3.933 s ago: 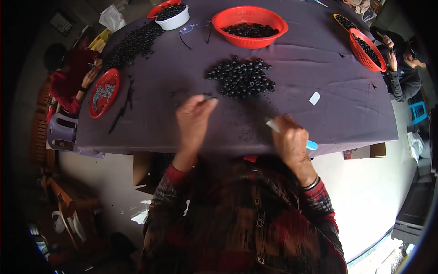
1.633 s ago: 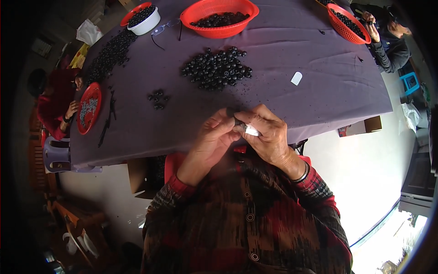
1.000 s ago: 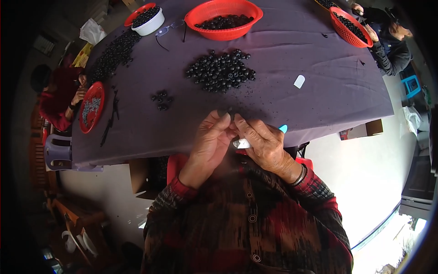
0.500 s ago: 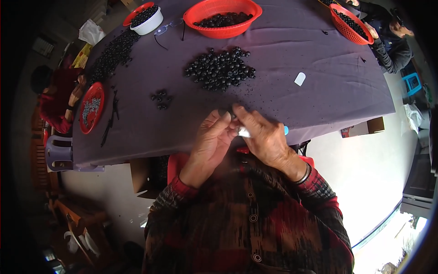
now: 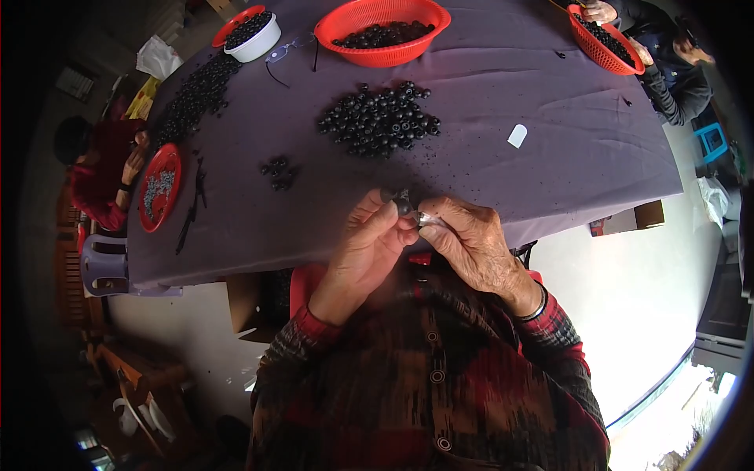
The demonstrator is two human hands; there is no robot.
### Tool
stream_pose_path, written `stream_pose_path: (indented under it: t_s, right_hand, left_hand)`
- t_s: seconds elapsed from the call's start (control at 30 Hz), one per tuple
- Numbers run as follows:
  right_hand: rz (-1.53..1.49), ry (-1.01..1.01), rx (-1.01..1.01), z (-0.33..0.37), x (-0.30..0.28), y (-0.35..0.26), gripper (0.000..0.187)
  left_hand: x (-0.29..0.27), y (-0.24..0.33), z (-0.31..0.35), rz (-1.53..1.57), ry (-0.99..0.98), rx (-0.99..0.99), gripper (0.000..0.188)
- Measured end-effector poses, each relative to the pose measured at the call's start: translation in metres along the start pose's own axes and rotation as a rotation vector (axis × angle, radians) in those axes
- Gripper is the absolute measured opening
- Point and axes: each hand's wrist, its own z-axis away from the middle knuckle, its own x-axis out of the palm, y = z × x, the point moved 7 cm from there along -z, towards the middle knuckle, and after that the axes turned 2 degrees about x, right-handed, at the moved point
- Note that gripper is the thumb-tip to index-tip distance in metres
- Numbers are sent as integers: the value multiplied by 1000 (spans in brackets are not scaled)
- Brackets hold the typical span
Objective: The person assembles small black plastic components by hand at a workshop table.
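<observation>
In front of my chest, at the near edge of the table, my left hand pinches a small round black part between thumb and fingers. My right hand is closed on a small tool with a pale, shiny tip, which meets the right side of the black part. The fingers hide the rest of that tool. Just beyond my hands lies a heap of similar round black parts, some showing a hole. A smaller group of them sits to the left.
A red basket of black parts stands at the back. A white tub and red plate are at the left, a red basket at far right. A white tag lies right. Two other people sit at the table's sides.
My right hand has drawn back and turned, so its index finger no longer reaches over the black part. The part shows more clearly now. The blue end behind my right hand is out of sight.
</observation>
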Motion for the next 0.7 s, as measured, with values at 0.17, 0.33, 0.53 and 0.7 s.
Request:
stream_pose_path:
  t_s: [0.17,0.33,0.53,0.7]
  right_hand:
    - [11,7,-36,-3,0,-7,15]
    - [0,10,-36,-2,-2,-6,14]
    - [-27,8,16,-1,0,-3,13]
    - [-7,4,24,0,-1,-3,13]
  left_hand:
    - [1,-2,1,15,-49,-10,7]
    - [4,-2,1,20,-84,-10,9]
    - [1,-3,0,16,-104,-7,10]
    - [0,-1,-1,-19,-115,-5,11]
